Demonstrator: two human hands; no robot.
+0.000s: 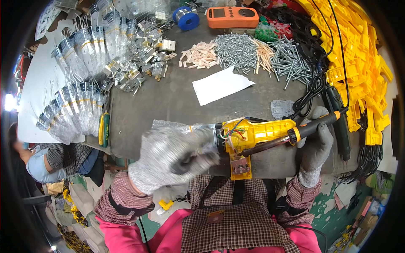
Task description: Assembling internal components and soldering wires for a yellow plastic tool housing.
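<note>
My right hand (316,147), in a grey glove, grips a soldering iron (314,127) by its black and orange handle. The iron's metal shaft slants down to the left across a yellow plastic tool housing (263,130), with its end near a small metal part (240,166) at the housing's lower edge. Coloured wires (237,131) show inside the open housing. My left hand (177,156), also gloved, is beside the housing's left end, next to a dark collar (218,137). Motion smears its fingers, so their grip is unclear. A clear plastic bag (173,125) lies just behind it.
White paper (221,85) lies mid-table, with screws (238,52) and small pale pieces behind it. Bagged parts (76,107) and a green-yellow screwdriver (103,130) are at left. An orange meter (233,17) and blue spool (186,19) stand behind. Yellow housings (354,55) and a dark electric screwdriver (338,122) are right.
</note>
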